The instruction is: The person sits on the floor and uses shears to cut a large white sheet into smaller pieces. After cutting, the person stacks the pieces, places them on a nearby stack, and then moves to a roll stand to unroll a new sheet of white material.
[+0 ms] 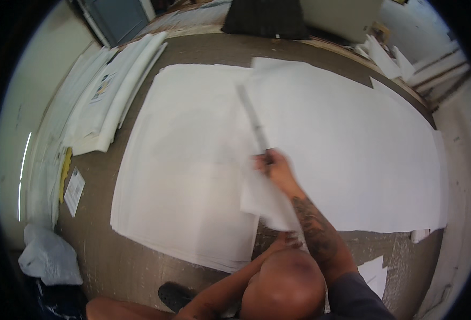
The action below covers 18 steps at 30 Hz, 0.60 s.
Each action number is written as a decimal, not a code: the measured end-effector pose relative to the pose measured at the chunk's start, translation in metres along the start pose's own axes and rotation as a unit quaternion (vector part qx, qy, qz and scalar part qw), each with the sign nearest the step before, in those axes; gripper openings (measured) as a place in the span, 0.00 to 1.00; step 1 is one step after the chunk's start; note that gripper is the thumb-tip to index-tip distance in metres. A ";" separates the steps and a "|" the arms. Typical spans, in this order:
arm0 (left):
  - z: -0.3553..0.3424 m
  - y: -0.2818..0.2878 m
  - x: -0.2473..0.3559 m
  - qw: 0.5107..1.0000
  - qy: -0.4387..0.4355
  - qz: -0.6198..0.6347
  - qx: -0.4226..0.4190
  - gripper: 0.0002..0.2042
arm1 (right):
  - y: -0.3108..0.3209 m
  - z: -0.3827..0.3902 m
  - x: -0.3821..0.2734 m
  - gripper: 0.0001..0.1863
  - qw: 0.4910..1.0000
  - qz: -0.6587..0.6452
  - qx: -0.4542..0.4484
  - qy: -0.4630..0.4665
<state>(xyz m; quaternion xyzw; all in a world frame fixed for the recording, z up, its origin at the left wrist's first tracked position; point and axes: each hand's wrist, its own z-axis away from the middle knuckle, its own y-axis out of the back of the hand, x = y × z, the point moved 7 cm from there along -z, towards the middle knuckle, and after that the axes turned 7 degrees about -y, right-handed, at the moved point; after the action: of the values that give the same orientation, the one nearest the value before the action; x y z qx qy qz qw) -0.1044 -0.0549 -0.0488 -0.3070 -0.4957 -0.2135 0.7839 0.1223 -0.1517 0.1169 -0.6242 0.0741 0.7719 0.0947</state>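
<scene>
My right hand (pixel 277 169), on the tattooed arm, is closed round the dark handle of a long knife (pixel 252 118). Its narrow blade, smeared by motion, points up and away to the left over the white paper. Just beyond my knee (pixel 289 285), my left hand (pixel 284 242) pinches the near edge of a large white sheet (pixel 272 200), partly hidden by the knee. That sheet is raised and blurred beside my right wrist. To the left lies a stack of large white sheets (pixel 182 160); more white sheets (pixel 363 154) spread out to the right.
Long white rolls or folded sheets (pixel 113 93) lie along the left wall. Near them are a yellow strip (pixel 65 173), a small printed card (pixel 74 192) and a translucent plastic bag (pixel 50 255). A dark clog (pixel 176 296) is by my leg. A black panel (pixel 265 18) stands at the far side.
</scene>
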 end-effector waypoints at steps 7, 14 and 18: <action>-0.010 0.118 0.017 0.902 0.043 0.257 0.344 0.15 | -0.031 0.112 0.037 0.09 0.974 0.114 -0.146 -0.128; 0.001 0.267 0.067 0.859 0.038 0.242 0.450 0.16 | 0.042 0.316 0.148 0.12 0.949 0.037 -0.080 -0.304; 0.010 0.300 0.074 0.843 0.023 0.191 0.503 0.19 | 0.060 0.380 0.176 0.13 0.926 -0.024 0.026 -0.375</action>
<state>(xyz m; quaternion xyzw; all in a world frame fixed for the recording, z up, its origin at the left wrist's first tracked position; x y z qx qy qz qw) 0.1116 0.1654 -0.0593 0.0458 -0.4488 0.2122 0.8669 -0.2888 -0.1121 0.0243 -0.2879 0.0378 0.9450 0.1506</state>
